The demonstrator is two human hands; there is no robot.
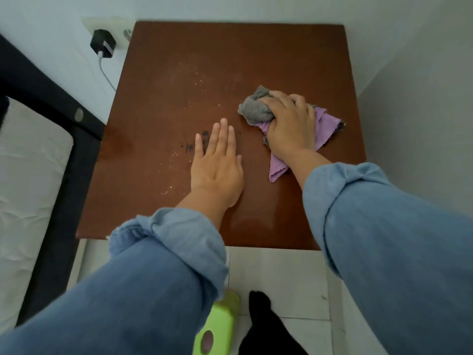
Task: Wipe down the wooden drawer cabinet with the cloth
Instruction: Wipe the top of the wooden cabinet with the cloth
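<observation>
— How was the cloth held?

— The right hand [290,125] was curled down over the bunched cloth [258,111], fingers closed round the grey wad and pressing it to the cabinet top [179,47], right of centre; a purple corner trailed out toward the near edge. The left hand [217,165] lay flat, fingers straight and together, holding nothing, just left of the cloth.

— And the step?

— Wiping the top, I'd judge. Pale specks [197,80] and dark marks [190,147] lay to the left, so the next stroke called for a leftward sweep, with the flat hand lifted clear.
</observation>
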